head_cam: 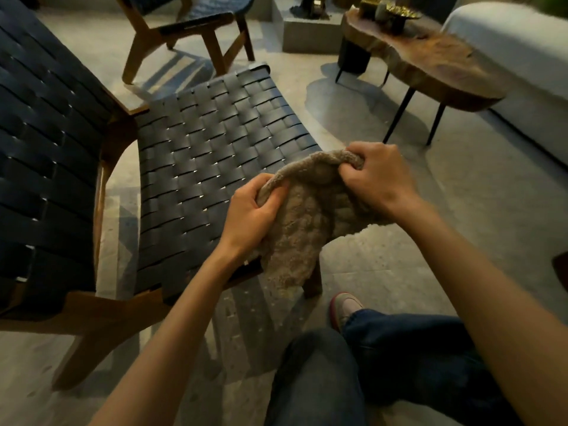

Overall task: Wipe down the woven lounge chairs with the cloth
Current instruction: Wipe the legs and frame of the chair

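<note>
A woven lounge chair (196,142) with dark straps and a wooden frame fills the left and middle; its backrest rises at the far left. A beige fluffy cloth (307,216) hangs over the seat's near right corner, above the floor. My left hand (252,213) grips the cloth's left edge. My right hand (381,176) grips its upper right edge, bunching the fabric. The cloth's lower part droops in front of the chair's front leg. A second woven chair (196,23) stands farther back at the top.
A live-edge wooden coffee table (430,63) on thin dark legs stands at the upper right, with ornaments on its far end. A pale sofa (522,50) lies beyond it. My legs in jeans and one shoe (344,309) are at the bottom.
</note>
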